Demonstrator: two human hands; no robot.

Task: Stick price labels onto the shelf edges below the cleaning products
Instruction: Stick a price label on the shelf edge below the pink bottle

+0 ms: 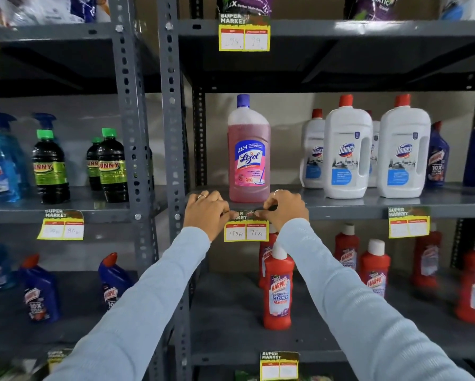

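A yellow price label (pixel 246 232) marked 150 and 75 hangs from the grey shelf edge (pixel 346 211) directly below a pink Lizol bottle (pixel 249 158). My left hand (pixel 207 211) pinches the label's top left corner against the edge. At the top right corner my right hand (pixel 285 209) presses the label the same way. Fingers cover most of the label's dark header strip.
Other labels hang on neighbouring edges: below the Domex bottles (pixel 408 222), below the Sunny bottles (pixel 61 225), on the upper shelf (pixel 244 35) and the bottom shelf (pixel 279 365). Red Harpic bottles (pixel 277 287) stand on the shelf underneath. A perforated upright (pixel 173 133) is left of my hands.
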